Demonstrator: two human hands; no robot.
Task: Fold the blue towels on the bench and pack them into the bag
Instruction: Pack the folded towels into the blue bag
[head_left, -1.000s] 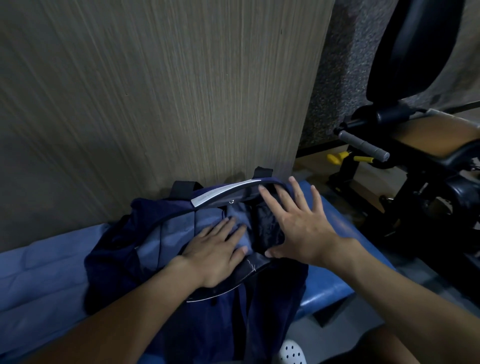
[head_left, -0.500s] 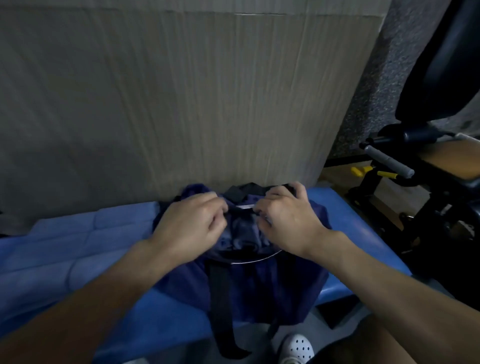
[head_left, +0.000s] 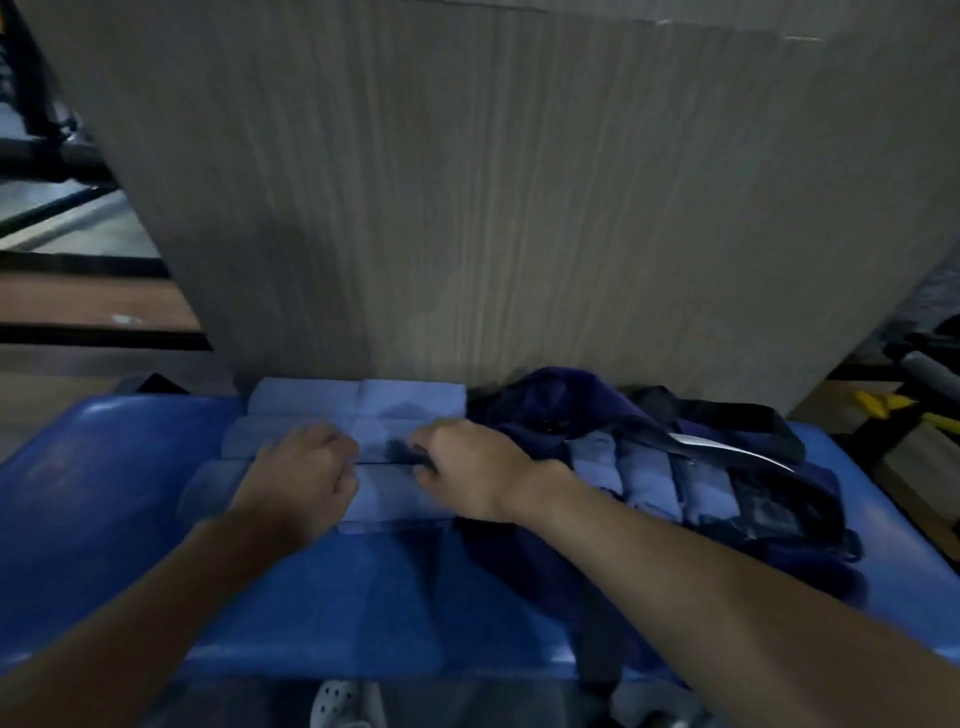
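The blue worktop (head_left: 130, 519) carries the open navy bag (head_left: 566, 405) at the right, with packed towels (head_left: 649, 483) inside, and the folded towels (head_left: 405, 400) in rows beside it. Left hand (head_left: 298, 478) and right hand (head_left: 467, 467) sit on the middle row, fingers curled onto the cloth; blur hides the exact grip. Best to lift one bundle squeezed from both ends so its folds hold

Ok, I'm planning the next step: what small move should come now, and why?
Probably lift the front towel toward the bag: left hand and right hand seem to grip it, it looks folded, and the open bag beside it holds folded towels.
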